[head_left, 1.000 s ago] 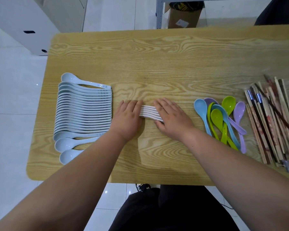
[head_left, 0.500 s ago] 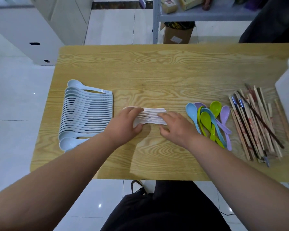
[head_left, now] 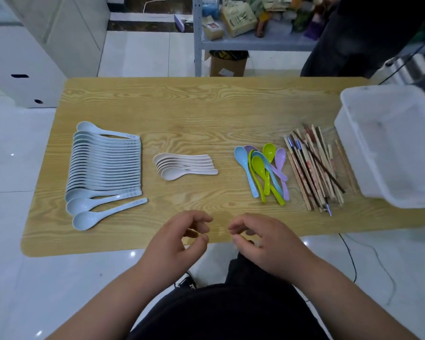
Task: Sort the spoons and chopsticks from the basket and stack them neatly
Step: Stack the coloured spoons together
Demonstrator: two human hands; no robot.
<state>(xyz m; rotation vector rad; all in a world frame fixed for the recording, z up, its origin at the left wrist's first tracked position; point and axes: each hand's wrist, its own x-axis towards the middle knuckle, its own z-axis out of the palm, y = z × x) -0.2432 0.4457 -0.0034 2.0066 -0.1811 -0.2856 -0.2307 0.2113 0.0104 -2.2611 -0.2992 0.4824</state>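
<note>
Table (head_left: 206,114), left to right: long row of spoons (head_left: 106,165) overlapped along the left side, bowls left, handles right. Two single spoons (head_left: 103,214) lie just before the row's near end. Small nested stack of spoons (head_left: 182,165) in the middle, apart from the row. Loose spoon pile (head_left: 263,170) right of centre. Chopsticks (head_left: 314,168) just beside the pile on its right. Basket (head_left: 349,133) at the right end, overhanging the near edge. Left hand (head_left: 174,244) and right hand (head_left: 268,244) side by side over the near edge, touching nothing. Shelf (head_left: 231,42) behind the table, with a box (head_left: 227,63) under it.
</note>
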